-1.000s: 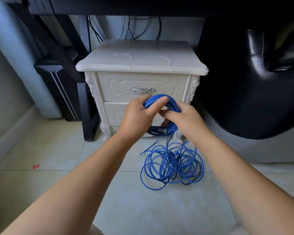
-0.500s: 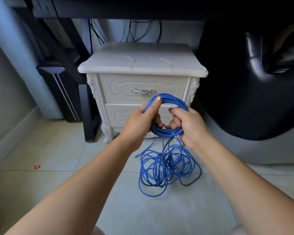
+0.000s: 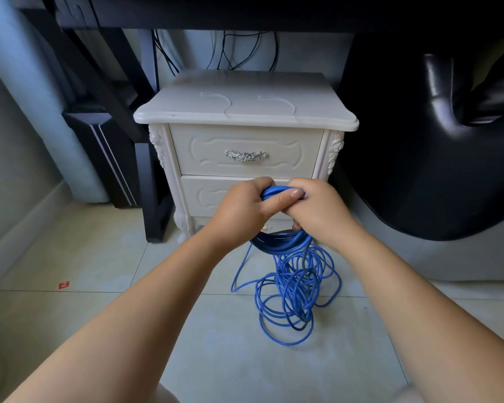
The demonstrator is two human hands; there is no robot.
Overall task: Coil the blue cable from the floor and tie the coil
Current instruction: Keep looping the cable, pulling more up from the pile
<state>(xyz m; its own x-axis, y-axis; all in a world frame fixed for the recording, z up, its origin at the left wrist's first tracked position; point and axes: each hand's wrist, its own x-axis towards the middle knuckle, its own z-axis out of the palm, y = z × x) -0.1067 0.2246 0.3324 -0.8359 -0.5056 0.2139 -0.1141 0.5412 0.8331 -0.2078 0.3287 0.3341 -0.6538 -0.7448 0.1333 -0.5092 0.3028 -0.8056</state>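
Observation:
A coil of blue cable hangs in front of the lower drawer, held by both hands at its top. My left hand is shut on the coil's upper left, thumb stretched across the strands. My right hand grips the upper right, pressed against the left hand. The coil's top shows as a short blue arc between the hands; its lower arc sags beneath them. From the coil, loose cable drops into a tangled pile of loops on the floor tiles.
A white nightstand with a silver drawer handle stands straight ahead. A black leather seat fills the right side. A black desk leg and dark panels are on the left. A small red scrap lies on the tiles at left.
The hands have come together at the coil's top and closed over it. The coil has flattened and hangs lower. The loose pile on the floor has drawn up narrower.

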